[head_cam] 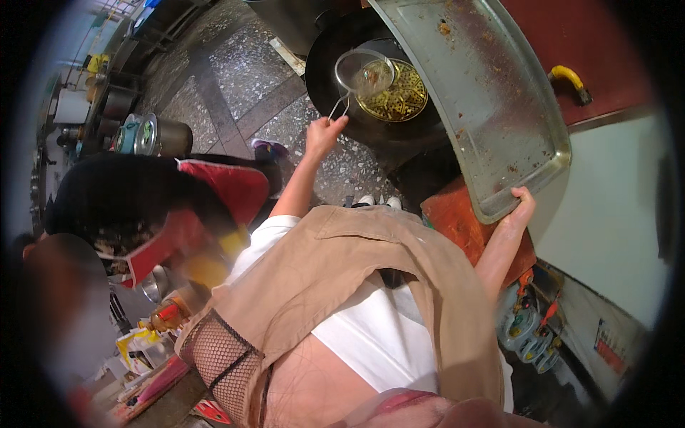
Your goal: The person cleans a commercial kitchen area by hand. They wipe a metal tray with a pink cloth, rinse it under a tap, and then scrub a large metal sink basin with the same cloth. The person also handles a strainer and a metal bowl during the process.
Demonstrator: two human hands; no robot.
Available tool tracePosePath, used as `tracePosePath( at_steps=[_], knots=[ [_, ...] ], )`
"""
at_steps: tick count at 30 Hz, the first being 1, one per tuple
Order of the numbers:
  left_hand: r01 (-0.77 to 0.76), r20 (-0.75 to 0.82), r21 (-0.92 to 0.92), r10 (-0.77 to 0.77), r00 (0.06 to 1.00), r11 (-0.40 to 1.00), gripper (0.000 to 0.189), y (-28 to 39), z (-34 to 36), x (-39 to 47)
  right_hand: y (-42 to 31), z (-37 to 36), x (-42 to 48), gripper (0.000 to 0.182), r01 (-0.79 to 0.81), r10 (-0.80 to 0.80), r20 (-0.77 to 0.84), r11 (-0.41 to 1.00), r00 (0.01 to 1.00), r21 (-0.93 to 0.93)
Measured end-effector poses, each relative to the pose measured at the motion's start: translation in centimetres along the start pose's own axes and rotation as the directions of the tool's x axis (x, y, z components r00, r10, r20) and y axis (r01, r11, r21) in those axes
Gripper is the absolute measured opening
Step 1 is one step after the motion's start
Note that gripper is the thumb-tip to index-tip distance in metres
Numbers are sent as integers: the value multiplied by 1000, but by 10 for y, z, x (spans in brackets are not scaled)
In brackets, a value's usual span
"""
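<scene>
My left hand grips the wire handle of a round mesh strainer, held out over a large black wok. Some brownish bits show at the strainer's mesh, though I cannot tell if they lie in it or below. Under and beside the strainer, a round, perforated, gold-coloured rack sits in the wok. My right hand is closed on the near corner of a big rectangular metal tray. Grease and brown crumbs spot the tray, which is tilted and hides the wok's right side.
A person in black and red bends close on my left. Beyond them stands a lidded steel pot on the speckled floor. At right are a reddish-brown surface with a yellow handle, a pale panel and an orange-red block.
</scene>
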State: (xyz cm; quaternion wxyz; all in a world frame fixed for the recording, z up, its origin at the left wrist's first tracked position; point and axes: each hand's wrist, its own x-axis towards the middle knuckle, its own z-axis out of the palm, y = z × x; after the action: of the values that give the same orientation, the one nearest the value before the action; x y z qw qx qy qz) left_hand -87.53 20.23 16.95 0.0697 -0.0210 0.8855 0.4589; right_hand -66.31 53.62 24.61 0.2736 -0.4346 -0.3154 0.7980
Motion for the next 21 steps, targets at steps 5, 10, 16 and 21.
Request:
tracePosePath(
  at_steps=[5,10,16,21],
  knots=[
    [102,6,-45,-102,995,994,45,15,3,-29,1,-14,14,32,-52,52,44,999,998,3],
    [-56,-51,-152,49,997,987,41,40,0,-50,5,-23,16,38,-29,27,144,999,989,13],
    [4,-6,31,-4,1000,1000,40,-27,17,-49,8,-24,7,41,-30,38,152,998,988,-55],
    [-18,131,-137,36,991,990,37,-8,-23,-51,9,-2,-36,48,115,-95,124,981,988,-158]
  ],
)
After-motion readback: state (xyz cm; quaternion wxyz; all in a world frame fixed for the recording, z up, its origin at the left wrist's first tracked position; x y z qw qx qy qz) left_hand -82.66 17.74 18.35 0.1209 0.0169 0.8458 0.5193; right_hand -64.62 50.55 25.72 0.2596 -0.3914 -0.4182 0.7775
